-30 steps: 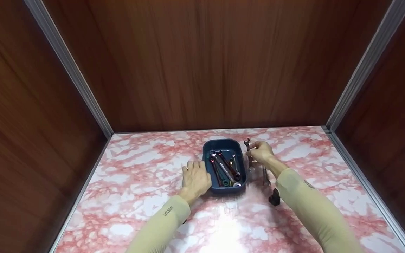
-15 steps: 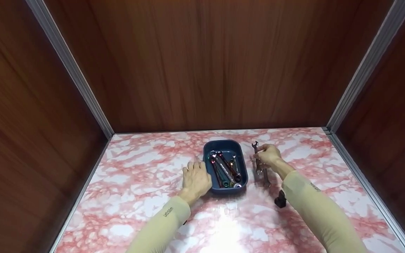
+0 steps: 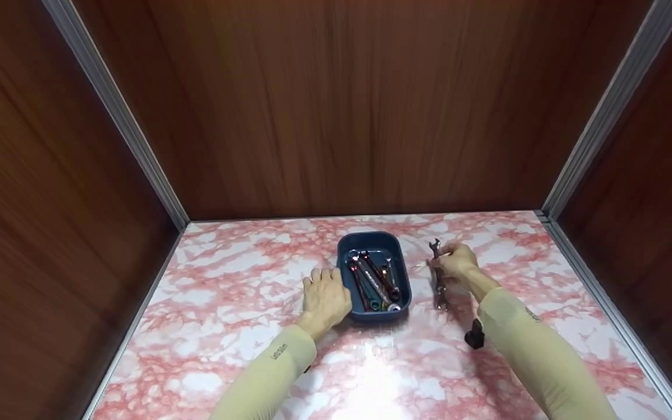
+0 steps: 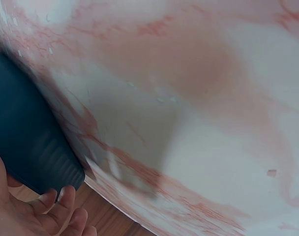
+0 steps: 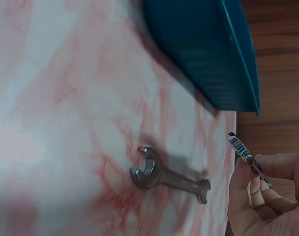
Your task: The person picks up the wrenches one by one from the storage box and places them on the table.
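My left hand (image 3: 323,300) rests against the left side of a dark blue plastic box (image 3: 378,317). In the left wrist view its loosely bent fingers (image 4: 66,196) lie at the box's rim. Several combination wrenches (image 3: 371,280), some silver, others red or green, lie inside the box. To the right of the box, my right hand (image 3: 457,261) pinches a silver wrench (image 5: 243,151) between thumb and fingers, its open-end head (image 3: 434,246) pointing to the back. Below that hand, a double open-end wrench (image 5: 171,181) lies flat on the table.
The table (image 3: 225,303) has a red and white marbled top. Brown wood-grain panels (image 3: 336,116) with grey metal corner posts (image 3: 117,111) enclose it at the back and both sides. A small black device (image 3: 475,335) hangs under my right wrist.
My right hand has moved right, away from the box, carrying the pinched wrench over the wrench on the table. The left hand and the box have stayed in place.
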The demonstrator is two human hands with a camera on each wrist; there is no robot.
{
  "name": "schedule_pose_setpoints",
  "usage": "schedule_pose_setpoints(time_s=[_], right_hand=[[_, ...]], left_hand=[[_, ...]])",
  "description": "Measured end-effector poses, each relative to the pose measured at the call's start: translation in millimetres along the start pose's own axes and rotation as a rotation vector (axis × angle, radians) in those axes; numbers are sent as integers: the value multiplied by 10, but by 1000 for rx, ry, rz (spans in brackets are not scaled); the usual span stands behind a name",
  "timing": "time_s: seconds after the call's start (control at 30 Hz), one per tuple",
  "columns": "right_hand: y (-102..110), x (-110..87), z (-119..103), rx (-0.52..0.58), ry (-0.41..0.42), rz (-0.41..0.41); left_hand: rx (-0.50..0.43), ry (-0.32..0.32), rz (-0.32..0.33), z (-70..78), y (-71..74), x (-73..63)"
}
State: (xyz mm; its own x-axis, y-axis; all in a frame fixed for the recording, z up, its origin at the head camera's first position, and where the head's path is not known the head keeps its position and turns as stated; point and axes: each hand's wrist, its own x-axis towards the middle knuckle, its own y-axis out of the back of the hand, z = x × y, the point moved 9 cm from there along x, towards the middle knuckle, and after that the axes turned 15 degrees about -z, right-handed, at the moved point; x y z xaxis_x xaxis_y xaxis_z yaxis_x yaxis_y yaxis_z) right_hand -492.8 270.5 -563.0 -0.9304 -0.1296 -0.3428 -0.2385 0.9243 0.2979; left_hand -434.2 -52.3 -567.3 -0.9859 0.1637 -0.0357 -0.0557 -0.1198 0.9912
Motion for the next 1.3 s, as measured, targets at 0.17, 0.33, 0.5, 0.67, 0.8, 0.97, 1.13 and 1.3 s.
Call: schedule_pose_setpoints(time_s=[0.17, 0.33, 0.5, 0.67, 0.8, 0.97, 1.13, 1.3], right_hand=[[89, 4, 86, -43, -21, 12], [147, 17, 189, -60, -56, 6], [190, 6, 271, -75, -80, 2], [264, -15, 316, -170, -91, 29], [302, -31, 321, -254, -82, 54], [299, -52, 383, -202, -86, 53], [345, -62, 410, -238, -84, 67], [399, -52, 464, -312, -99, 82]], left_hand=[[-9, 1, -8, -7, -13, 4], [-21, -3, -3, -8, -8, 8], [-20, 1, -5, -5, -6, 13], [-26, -6, -6, 6, 1, 3], [-28, -3, -7, -4, -4, 4], [-37, -7, 1, -3, -5, 5], [-46, -3, 11, -6, -22, 13], [-49, -2, 6, -5, -37, 22]])
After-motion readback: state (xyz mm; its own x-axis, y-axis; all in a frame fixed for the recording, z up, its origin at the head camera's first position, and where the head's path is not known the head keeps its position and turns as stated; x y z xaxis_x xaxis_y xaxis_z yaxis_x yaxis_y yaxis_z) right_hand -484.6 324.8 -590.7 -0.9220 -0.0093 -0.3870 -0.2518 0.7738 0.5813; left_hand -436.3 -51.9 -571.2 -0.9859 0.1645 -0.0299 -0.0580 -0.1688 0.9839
